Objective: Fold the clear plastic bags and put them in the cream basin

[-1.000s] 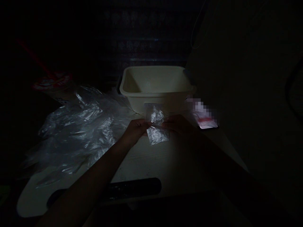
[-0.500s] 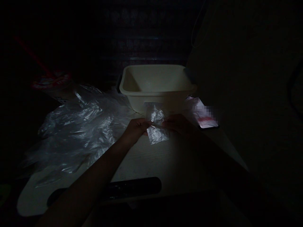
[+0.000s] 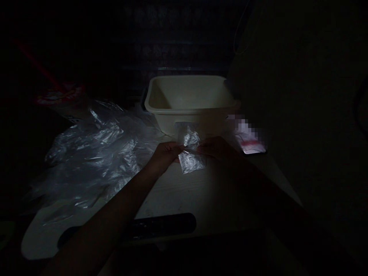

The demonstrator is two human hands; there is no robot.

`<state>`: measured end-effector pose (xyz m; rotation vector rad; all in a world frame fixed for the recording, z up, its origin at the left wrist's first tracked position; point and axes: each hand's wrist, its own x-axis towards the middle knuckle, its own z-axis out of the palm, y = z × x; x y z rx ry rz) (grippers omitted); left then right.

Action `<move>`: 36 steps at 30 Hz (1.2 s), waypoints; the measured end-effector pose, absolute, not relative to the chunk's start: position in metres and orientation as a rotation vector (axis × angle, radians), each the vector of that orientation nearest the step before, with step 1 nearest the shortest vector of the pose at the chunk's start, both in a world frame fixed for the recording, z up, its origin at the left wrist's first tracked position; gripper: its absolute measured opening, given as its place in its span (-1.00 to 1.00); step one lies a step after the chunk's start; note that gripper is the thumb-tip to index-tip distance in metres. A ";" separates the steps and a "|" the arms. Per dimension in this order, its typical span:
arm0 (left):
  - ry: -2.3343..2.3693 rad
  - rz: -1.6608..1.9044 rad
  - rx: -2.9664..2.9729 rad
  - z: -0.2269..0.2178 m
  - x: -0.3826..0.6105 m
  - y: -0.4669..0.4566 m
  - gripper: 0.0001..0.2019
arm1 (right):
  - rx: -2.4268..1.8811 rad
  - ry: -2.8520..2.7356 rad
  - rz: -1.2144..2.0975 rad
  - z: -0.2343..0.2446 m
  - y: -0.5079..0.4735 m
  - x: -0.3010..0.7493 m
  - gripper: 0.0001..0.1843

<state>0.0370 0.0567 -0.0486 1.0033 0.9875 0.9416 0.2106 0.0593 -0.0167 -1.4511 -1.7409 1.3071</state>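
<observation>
A small clear plastic bag (image 3: 192, 161), crinkled and shiny, is stretched between my two hands above the pale table (image 3: 172, 195). My left hand (image 3: 166, 154) pinches its left edge between thumb and fingers. On the opposite edge my right hand (image 3: 214, 148) is closed too, though it lies in deep shadow. The bag looks gathered across its middle, where the fingers meet it. Just behind it stands a cream plastic basin (image 3: 165, 119), with nothing visible inside. To the left spreads a large heap of clear plastic bags (image 3: 97, 153).
A lit phone (image 3: 250, 142) lies on the right of the table. At the back left stands a cup (image 3: 64, 100) with a red straw. A dark slot (image 3: 163, 225) runs along the table's near edge. The surroundings are very dark.
Both hands keep their pinch on the small bag in almost the same place. The whole view has shifted very slightly; nothing else has visibly moved.
</observation>
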 end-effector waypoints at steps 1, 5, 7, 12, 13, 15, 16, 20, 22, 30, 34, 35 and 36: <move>0.985 0.941 1.004 -0.048 0.037 0.057 -0.87 | -1.452 -1.738 1.319 -0.016 0.059 0.210 -0.74; 0.975 0.942 1.004 -0.047 0.037 0.056 -0.89 | -1.459 -1.736 1.299 -0.018 0.060 0.211 -0.75; 0.975 0.944 1.004 -0.047 0.037 0.056 -0.89 | -1.451 -1.762 1.263 -0.020 0.060 0.211 -0.74; 0.983 0.942 1.010 -0.048 0.037 0.057 -0.89 | -1.428 -1.812 1.240 -0.020 0.061 0.212 -0.70; 0.983 0.943 1.011 -0.048 0.037 0.057 -0.88 | -1.429 -1.815 1.238 -0.020 0.061 0.212 -0.70; 0.984 0.942 1.014 -0.048 0.037 0.057 -0.87 | -1.440 -1.799 1.252 -0.019 0.060 0.212 -0.69; 0.985 0.940 1.015 -0.048 0.037 0.057 -0.87 | -1.445 -1.780 1.262 -0.020 0.060 0.212 -0.68; 0.989 0.932 1.015 -0.047 0.037 0.056 -0.88 | -1.409 -1.739 1.297 -0.023 0.062 0.211 -0.70; 0.985 0.927 1.012 -0.047 0.037 0.056 -0.88 | -1.406 -1.713 1.316 -0.025 0.062 0.212 -0.71; 0.965 0.931 1.013 -0.049 0.036 0.058 -0.88 | -1.403 -1.694 1.322 -0.022 0.060 0.211 -0.70; 0.967 0.927 1.022 -0.050 0.035 0.058 -0.89 | -1.439 -1.691 1.301 -0.020 0.060 0.210 -0.73; 0.966 0.926 1.024 -0.050 0.035 0.058 -0.89 | -1.444 -1.688 1.305 -0.019 0.060 0.210 -0.73; 0.965 0.926 1.025 -0.050 0.035 0.059 -0.89 | -1.444 -1.686 1.314 -0.019 0.060 0.209 -0.74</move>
